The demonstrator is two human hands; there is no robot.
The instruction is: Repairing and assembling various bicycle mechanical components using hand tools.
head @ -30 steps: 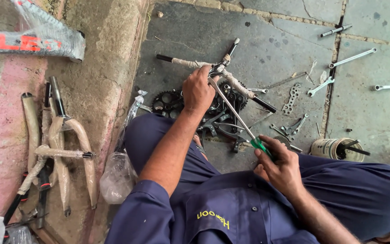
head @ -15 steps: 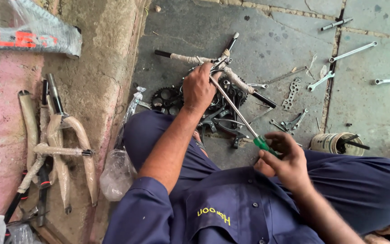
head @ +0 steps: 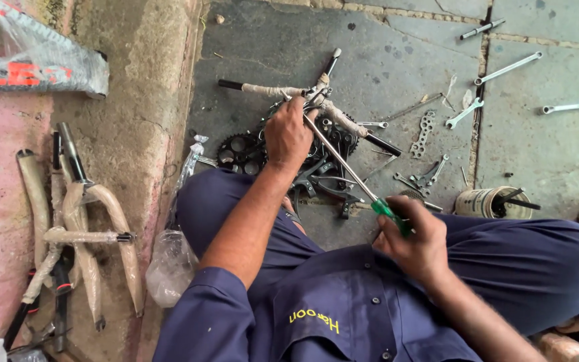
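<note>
While the left hand (head: 288,137) lies curled, palm down, over the pile of bicycle parts (head: 316,161) on the stone floor (head: 397,47), the right hand (head: 413,238) is clenched around the green handle of a long screwdriver (head: 350,167). Its shaft runs toward 11 o'clock, the tip reaching the wrapped handlebar (head: 276,90) just past the left fingers. Wrenches (head: 507,67) lie well apart at 2 o'clock, wrapped forks (head: 78,221) at 9 o'clock.

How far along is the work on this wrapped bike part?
Done: tools are laid out, spanners on the floor. In hand: left hand steadies the wrapped part; right hand drives a green-handled screwdriver into it. Left: wrapping remains on; chainrings lie loose.
</note>
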